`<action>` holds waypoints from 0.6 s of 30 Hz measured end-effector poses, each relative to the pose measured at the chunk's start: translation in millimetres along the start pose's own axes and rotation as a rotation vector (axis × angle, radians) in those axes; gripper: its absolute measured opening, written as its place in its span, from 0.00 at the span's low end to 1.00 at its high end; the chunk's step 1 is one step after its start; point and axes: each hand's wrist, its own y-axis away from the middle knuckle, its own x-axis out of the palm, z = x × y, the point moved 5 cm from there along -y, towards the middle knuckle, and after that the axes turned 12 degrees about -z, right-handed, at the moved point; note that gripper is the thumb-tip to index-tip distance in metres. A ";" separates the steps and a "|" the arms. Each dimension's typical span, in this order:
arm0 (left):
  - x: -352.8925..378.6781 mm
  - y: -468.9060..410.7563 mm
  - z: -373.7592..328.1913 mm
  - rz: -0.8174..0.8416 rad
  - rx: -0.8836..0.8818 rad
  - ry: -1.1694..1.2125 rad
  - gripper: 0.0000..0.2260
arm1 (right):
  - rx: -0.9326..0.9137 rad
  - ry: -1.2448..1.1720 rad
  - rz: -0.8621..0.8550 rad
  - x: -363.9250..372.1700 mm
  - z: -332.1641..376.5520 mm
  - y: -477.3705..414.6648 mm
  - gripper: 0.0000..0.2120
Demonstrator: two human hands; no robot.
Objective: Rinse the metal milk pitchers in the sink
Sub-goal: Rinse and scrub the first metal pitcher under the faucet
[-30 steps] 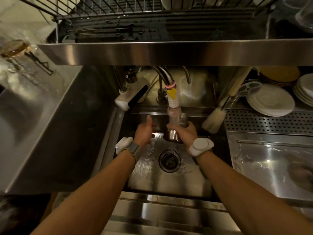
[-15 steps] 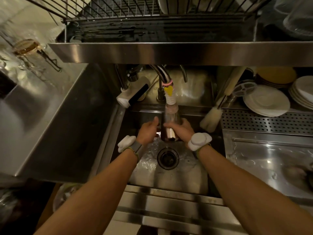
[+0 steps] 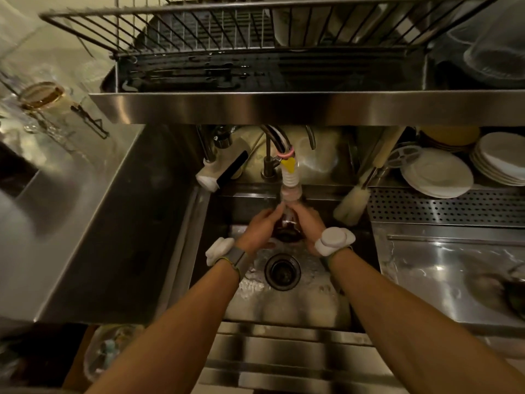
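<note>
— Steel pitcher (image 3: 287, 221): where is it?
— Over the sink (image 3: 298, 305), at twelve o'clock from the drain (image 3: 282, 270), right under the tap nozzle (image 3: 289, 191).
— And each grip?
— Left hand (image 3: 260, 228) and right hand (image 3: 308, 223) both curl round its sides.
— How to rinse it well?
— Likely tilt and turn it so water sweeps every wall, then tip it out toward the drain. Hold firmly; wet steel probably slips.

Shelf: steel ledge (image 3: 284, 106) above and beyond the fingers (image 3: 268, 216), wire rack (image 3: 227, 29) on top.
Counter: steel worktop (image 3: 71, 223) left of the fingers.
Drainboard: perforated steel (image 3: 440, 207) right of the fingers, white plates (image 3: 437, 173) stacked behind it.
Light: dim, warm.
</note>
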 end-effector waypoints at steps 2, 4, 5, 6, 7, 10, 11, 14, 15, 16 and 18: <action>4.1 -3.8 -2.3 0.044 0.007 -0.046 0.15 | 0.035 0.047 -0.033 -3.4 -3.0 -0.6 0.13; 6.3 -8.0 -2.0 0.059 -0.007 -0.076 0.14 | 0.088 0.073 -0.049 -6.3 -4.8 1.7 0.12; 7.4 -9.5 -2.3 0.059 -0.029 -0.064 0.14 | 0.097 0.064 -0.062 -8.6 -4.3 0.5 0.12; 9.1 -9.4 -1.2 0.067 -0.057 -0.039 0.14 | 0.094 0.044 -0.082 -11.5 -3.0 1.2 0.13; 11.2 -10.2 -1.7 0.075 -0.084 -0.017 0.13 | 0.064 0.040 -0.087 -13.7 1.0 -1.5 0.14; 12.5 -6.7 4.3 0.113 -0.182 0.027 0.14 | 0.005 0.069 -0.095 -10.4 6.7 2.5 0.13; 11.4 -6.9 2.3 0.095 -0.196 0.045 0.15 | 0.012 0.073 -0.088 -7.1 6.9 5.2 0.12; 13.0 -15.3 -4.6 0.007 -0.181 0.087 0.15 | -0.011 0.102 -0.034 -0.7 4.4 4.6 0.13; 10.8 -17.4 -8.4 -0.006 -0.169 0.088 0.14 | -0.036 0.106 -0.006 2.9 5.1 5.4 0.13; 13.6 -17.3 -10.4 -0.002 -0.175 0.107 0.14 | -0.057 0.114 0.019 1.3 6.5 6.7 0.12; 20.7 -19.8 -8.7 0.039 -0.229 0.138 0.17 | -0.096 0.119 0.058 -4.1 8.8 5.1 0.09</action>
